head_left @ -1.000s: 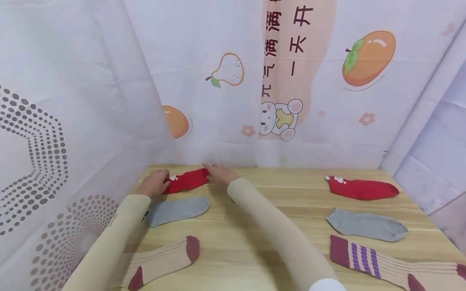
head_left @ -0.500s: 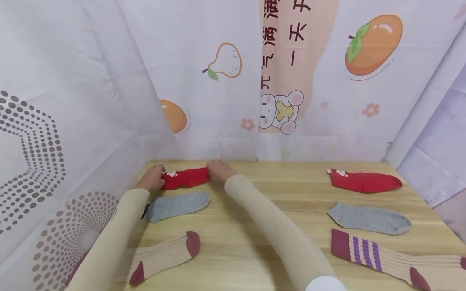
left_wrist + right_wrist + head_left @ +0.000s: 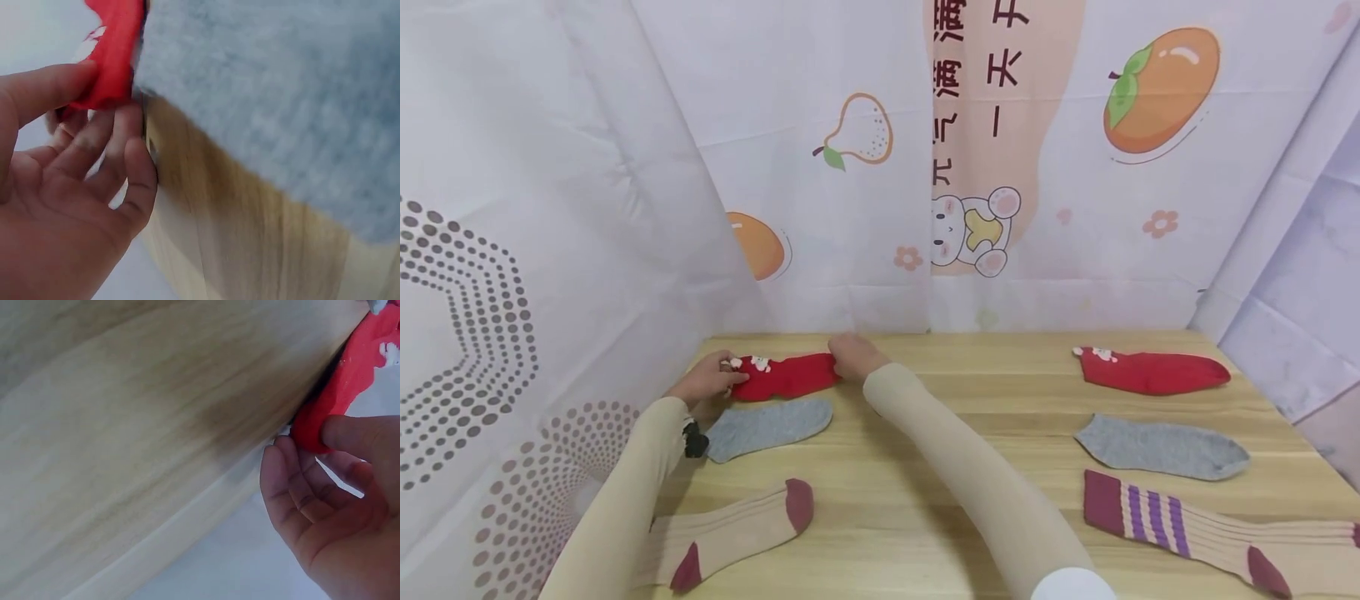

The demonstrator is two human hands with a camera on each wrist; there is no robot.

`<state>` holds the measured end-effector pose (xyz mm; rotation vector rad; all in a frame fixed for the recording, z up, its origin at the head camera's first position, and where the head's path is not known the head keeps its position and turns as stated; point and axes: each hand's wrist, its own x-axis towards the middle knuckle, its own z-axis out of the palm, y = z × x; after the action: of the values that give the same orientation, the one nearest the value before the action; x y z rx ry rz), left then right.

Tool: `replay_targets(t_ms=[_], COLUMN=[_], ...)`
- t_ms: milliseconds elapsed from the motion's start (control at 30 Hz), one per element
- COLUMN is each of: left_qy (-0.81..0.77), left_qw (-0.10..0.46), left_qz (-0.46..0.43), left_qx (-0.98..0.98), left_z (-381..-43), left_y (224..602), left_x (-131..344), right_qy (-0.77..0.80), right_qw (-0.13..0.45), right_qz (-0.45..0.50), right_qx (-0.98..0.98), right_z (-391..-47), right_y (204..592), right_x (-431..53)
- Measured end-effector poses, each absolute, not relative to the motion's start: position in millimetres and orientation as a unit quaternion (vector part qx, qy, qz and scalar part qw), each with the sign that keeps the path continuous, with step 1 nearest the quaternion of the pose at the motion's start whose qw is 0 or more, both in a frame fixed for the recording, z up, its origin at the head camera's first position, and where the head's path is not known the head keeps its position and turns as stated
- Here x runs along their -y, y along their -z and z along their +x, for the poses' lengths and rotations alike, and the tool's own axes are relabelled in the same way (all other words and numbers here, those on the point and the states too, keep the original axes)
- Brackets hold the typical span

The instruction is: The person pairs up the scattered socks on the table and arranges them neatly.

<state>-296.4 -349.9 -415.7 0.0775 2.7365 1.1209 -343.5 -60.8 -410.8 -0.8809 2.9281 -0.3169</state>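
Note:
A red sock with a white figure near its cuff lies at the back left of the table. My left hand pinches its cuff end, thumb on top and fingers beneath, as the left wrist view shows on the red cloth. At the opposite end, my right hand pinches the toe between thumb and fingers, plain in the right wrist view on the red toe. Just in front of it lies a grey sock, close to my left wrist.
A beige sock with maroon toe and heel lies front left, partly behind my left sleeve. On the right lie another red sock, a grey sock and a striped beige sock. White curtains border the table.
My right hand, earlier with a finger extended at the toe, now grips it. The red sock has shifted slightly right and lies straighter. My left fingers have shifted at the cuff.

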Motion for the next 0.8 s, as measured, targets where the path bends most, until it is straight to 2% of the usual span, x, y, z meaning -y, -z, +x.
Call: replay_targets(t_ms=[233, 800], left_qy=[-0.367, -0.362], left_qw=[0.085, 0.069], left_qz=[0.029, 0.031], left_qx=[-0.926, -0.929], left_z=[-293.0, -287.1], left_y=[421.3, 420.0], left_x=[352.6, 343.5], right_qy=[0.125, 0.139], right_qw=[0.006, -0.005], right_qz=[-0.266, -0.292], right_qx=[-0.956, -0.946], right_z=[-350.4, -342.0], right_y=[418.7, 406.2], right_x=[53.6, 26.9])
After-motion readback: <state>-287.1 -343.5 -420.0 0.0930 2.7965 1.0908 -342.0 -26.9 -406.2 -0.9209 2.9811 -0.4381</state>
